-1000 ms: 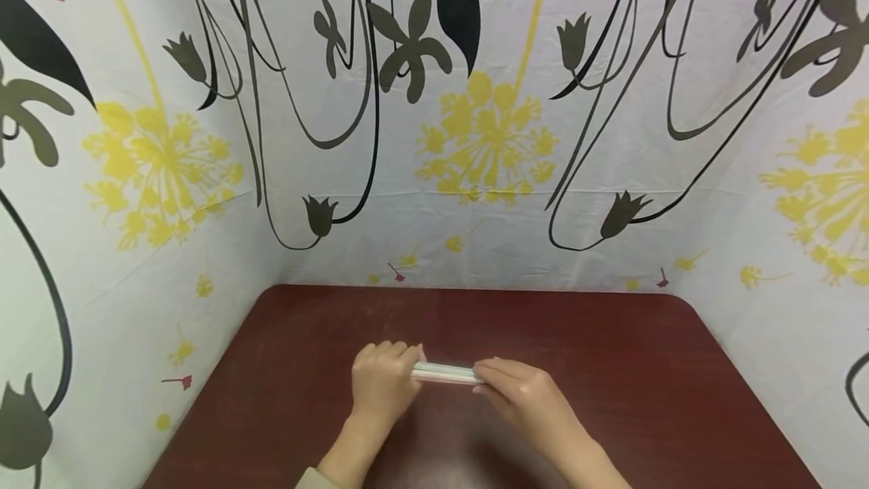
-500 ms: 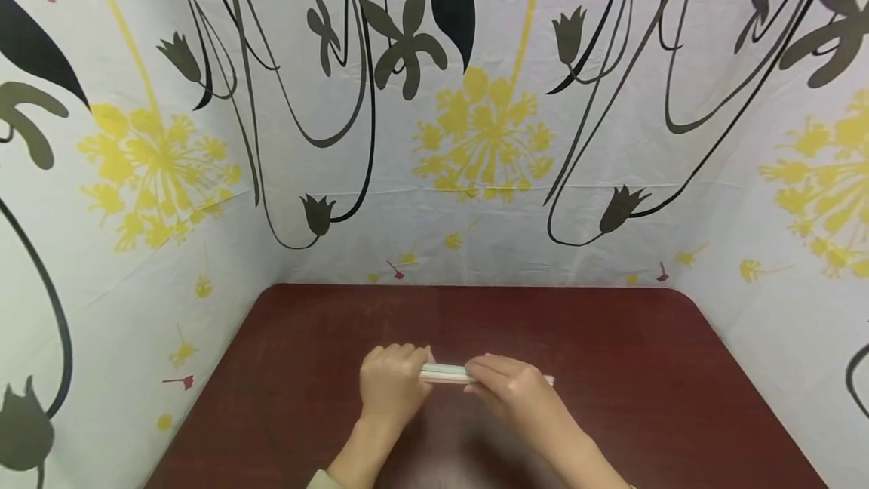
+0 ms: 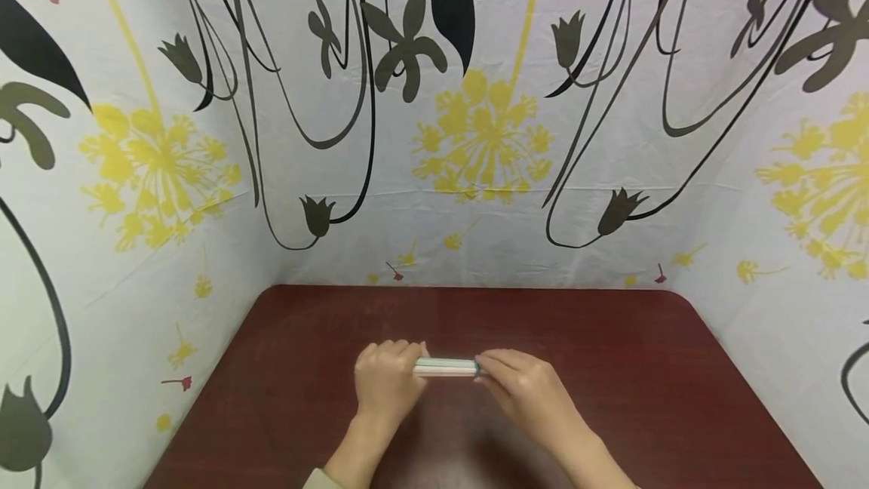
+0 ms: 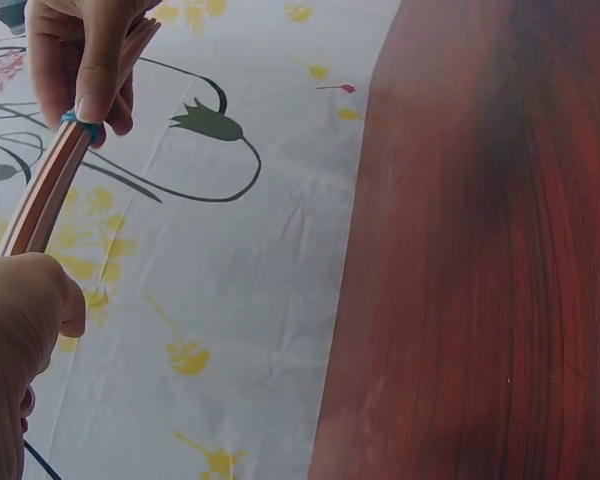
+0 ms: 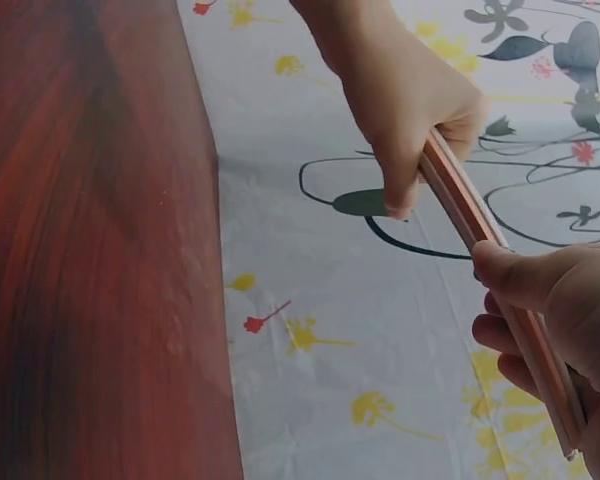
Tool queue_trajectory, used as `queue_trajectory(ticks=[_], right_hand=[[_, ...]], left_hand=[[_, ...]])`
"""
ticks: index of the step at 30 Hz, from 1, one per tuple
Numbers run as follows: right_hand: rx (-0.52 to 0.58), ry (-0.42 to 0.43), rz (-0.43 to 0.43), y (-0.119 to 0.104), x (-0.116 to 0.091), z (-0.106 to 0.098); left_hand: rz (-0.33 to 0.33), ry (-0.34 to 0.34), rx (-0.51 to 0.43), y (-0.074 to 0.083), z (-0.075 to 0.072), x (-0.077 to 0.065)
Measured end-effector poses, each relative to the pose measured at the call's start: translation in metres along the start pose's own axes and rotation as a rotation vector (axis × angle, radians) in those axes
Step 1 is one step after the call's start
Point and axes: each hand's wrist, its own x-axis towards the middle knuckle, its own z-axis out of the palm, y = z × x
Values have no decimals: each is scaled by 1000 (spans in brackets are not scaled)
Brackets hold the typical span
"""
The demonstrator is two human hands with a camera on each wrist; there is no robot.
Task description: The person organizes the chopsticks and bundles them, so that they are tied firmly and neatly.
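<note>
A slim bundle of thin sticks (image 3: 444,367), pale in the head view and pinkish brown in the wrist views, is held level above the table between both hands. The left hand (image 3: 388,379) grips one end, its fingers curled round it. Toward the other end, the right hand (image 3: 529,395) pinches the bundle between thumb and fingers. A blue band (image 4: 80,124) circles the bundle right at the right hand's fingertips. Slightly spread stick ends (image 4: 143,32) show beyond that hand in the left wrist view. The end inside the left fist is hidden.
A dark red-brown wooden table (image 3: 577,330) with rounded far corners lies beneath the hands. White cloth (image 3: 434,247) printed with yellow, grey and red flowers hangs behind it and along both sides.
The hands drew closer together half a second ago and are now further apart. The right fingers have shifted along the bundle to the right, and the blue band shows at their tips.
</note>
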Motion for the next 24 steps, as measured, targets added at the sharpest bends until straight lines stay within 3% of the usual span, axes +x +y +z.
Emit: queue_trajectory(ticks=[6, 10, 15, 24], right_hand=[[-37, 60, -24, -4, 2, 6], [-36, 24, -10, -7, 2, 10], [4, 2, 47, -4, -1, 7], [30, 30, -22, -6, 2, 14]], left_hand=[[17, 2, 9, 5, 4, -3], [43, 7, 16, 8, 5, -3], [31, 39, 16, 4, 3, -2], [12, 11, 6, 10, 6, -7]])
